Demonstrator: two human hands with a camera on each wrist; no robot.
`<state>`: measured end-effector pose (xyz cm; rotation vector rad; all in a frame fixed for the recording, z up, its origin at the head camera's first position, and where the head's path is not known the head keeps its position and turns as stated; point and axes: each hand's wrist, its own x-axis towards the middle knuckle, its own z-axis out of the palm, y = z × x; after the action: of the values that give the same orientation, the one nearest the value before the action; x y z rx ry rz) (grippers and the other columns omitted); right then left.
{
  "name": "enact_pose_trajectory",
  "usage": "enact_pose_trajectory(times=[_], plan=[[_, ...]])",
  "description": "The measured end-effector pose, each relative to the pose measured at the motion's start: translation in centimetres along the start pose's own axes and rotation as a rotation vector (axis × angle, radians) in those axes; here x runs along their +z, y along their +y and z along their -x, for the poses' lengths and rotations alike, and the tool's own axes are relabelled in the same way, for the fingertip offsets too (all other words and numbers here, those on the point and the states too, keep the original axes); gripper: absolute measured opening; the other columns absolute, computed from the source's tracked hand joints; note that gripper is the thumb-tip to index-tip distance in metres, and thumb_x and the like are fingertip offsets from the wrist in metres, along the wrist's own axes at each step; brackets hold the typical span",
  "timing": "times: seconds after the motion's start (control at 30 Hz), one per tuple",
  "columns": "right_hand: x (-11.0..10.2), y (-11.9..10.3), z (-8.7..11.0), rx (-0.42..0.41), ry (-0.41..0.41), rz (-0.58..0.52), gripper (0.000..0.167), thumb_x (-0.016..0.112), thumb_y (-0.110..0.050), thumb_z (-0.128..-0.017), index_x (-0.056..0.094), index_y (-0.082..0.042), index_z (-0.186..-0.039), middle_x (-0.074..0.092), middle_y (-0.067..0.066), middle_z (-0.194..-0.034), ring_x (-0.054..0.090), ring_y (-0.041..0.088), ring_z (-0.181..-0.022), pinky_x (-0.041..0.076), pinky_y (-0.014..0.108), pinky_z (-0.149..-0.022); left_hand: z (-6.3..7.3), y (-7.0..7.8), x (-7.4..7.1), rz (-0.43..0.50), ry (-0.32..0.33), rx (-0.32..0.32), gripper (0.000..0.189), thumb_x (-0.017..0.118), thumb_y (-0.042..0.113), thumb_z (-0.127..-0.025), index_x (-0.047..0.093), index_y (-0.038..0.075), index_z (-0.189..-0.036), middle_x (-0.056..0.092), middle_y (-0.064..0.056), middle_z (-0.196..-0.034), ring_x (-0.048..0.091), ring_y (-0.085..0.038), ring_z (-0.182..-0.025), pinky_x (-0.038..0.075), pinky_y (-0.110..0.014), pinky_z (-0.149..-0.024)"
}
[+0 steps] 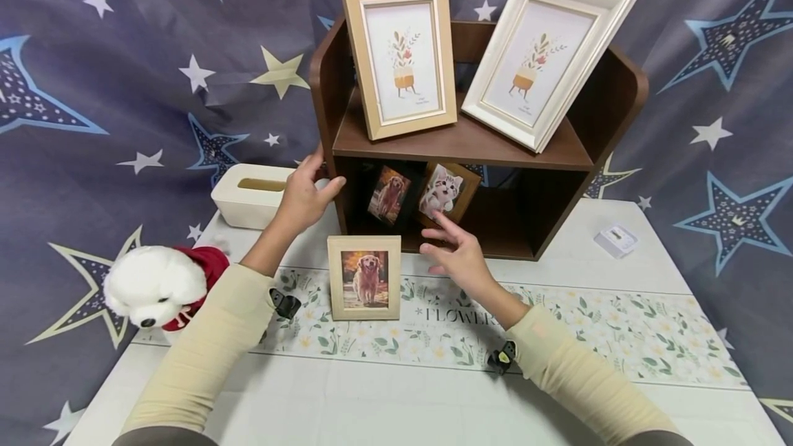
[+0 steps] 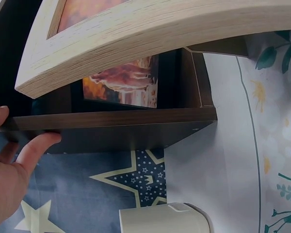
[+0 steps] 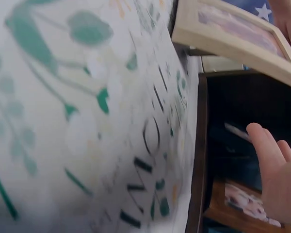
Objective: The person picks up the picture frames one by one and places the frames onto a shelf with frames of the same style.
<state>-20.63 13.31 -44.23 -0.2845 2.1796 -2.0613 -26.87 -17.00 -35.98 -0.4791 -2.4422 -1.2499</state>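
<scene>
A dark brown two-tier shelf [image 1: 461, 146] stands at the back of the table. My left hand [image 1: 306, 191] holds the front edge of its left side panel, with fingers on both faces of the panel in the left wrist view [image 2: 12, 165]. My right hand [image 1: 458, 257] holds nothing; its fingers reach toward the lower compartment, overlapping the cat photo frame [image 1: 447, 191] in the head view. Left of that, a dark dog photo frame [image 1: 389, 197] leans inside. A light wood dog photo frame [image 1: 364, 279] stands upright on the table between my hands.
On the upper tier lean a tan picture frame [image 1: 403, 60] and a white picture frame [image 1: 545, 60], the latter tilted. A white tissue box [image 1: 238, 208] and a plush white dog [image 1: 155, 284] are at left. At right lies a small white box [image 1: 616, 241]. A floral runner [image 1: 619, 329] crosses the table.
</scene>
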Motion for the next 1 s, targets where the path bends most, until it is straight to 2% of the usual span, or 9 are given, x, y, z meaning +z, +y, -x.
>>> enact_pose_trajectory(times=[0.2, 0.3, 0.43, 0.53, 0.7, 0.77, 1.0], plan=[[1.3, 0.1, 0.4, -0.005, -0.055, -0.002, 0.073, 0.075, -0.012, -0.093, 0.044, -0.038, -0.154, 0.062, 0.02, -0.141, 0.074, 0.019, -0.105, 0.066, 0.046, -0.072, 0.0, 0.2, -0.1, -0.005, 0.001, -0.007, 0.077, 0.07, 0.007, -0.094, 0.032, 0.013, -0.161, 0.057, -0.026, -0.138, 0.061, -0.041, -0.12, 0.052, -0.052, -0.106], [1.8, 0.1, 0.5, 0.0, -0.078, -0.014, 0.074, 0.074, -0.01, -0.094, 0.042, -0.038, -0.155, 0.061, 0.019, -0.142, 0.072, 0.026, -0.111, 0.064, 0.053, -0.075, 0.0, 0.2, -0.1, -0.008, -0.003, -0.013, 0.077, 0.07, 0.008, -0.095, 0.031, 0.014, -0.161, 0.056, -0.026, -0.138, 0.061, -0.041, -0.121, 0.052, -0.052, -0.106], [2.2, 0.3, 0.7, -0.01, -0.104, -0.002, 0.077, 0.073, -0.012, -0.094, 0.036, -0.03, -0.16, 0.062, 0.015, -0.141, 0.071, 0.029, -0.114, 0.062, 0.061, -0.079, 0.0, 0.1, -0.1, -0.012, -0.001, -0.012, 0.076, 0.07, 0.009, -0.095, 0.033, 0.013, -0.161, 0.057, -0.026, -0.138, 0.06, -0.041, -0.121, 0.052, -0.052, -0.106], [2.5, 0.4, 0.9, -0.042, -0.126, 0.019, 0.078, 0.073, -0.013, -0.095, 0.034, -0.026, -0.161, 0.063, 0.014, -0.141, 0.071, 0.031, -0.112, 0.062, 0.06, -0.077, 0.0, 0.0, 0.0, -0.007, 0.001, -0.009, 0.075, 0.07, 0.008, -0.094, 0.034, 0.013, -0.16, 0.057, -0.026, -0.138, 0.059, -0.041, -0.123, 0.052, -0.052, -0.107], [3.0, 0.5, 1.2, -0.065, -0.15, 0.021, 0.076, 0.072, -0.013, -0.095, 0.036, -0.037, -0.158, 0.063, 0.015, -0.141, 0.072, 0.038, -0.108, 0.061, 0.063, -0.076, 0.0, 0.1, 0.1, 0.007, 0.001, -0.021, 0.075, 0.07, 0.007, -0.095, 0.035, 0.014, -0.16, 0.057, -0.025, -0.137, 0.059, -0.04, -0.123, 0.051, -0.051, -0.108], [3.3, 0.4, 1.3, -0.068, -0.149, 0.02, 0.076, 0.073, -0.013, -0.095, 0.037, -0.037, -0.158, 0.063, 0.016, -0.14, 0.071, 0.04, -0.108, 0.06, 0.064, -0.076, 0.0, 0.1, 0.1, 0.01, 0.003, -0.023, 0.075, 0.07, 0.007, -0.094, 0.035, 0.014, -0.16, 0.057, -0.025, -0.136, 0.06, -0.04, -0.122, 0.052, -0.05, -0.108], [4.1, 0.3, 1.7, -0.096, -0.133, 0.061, 0.07, 0.072, -0.013, -0.095, 0.042, -0.035, -0.155, 0.065, 0.017, -0.135, 0.074, 0.035, -0.103, 0.061, 0.062, -0.073, 0.0, 0.1, 0.1, -0.008, -0.002, -0.024, 0.073, 0.069, 0.009, -0.096, 0.035, 0.013, -0.16, 0.057, -0.026, -0.135, 0.06, -0.042, -0.122, 0.05, -0.052, -0.108]])
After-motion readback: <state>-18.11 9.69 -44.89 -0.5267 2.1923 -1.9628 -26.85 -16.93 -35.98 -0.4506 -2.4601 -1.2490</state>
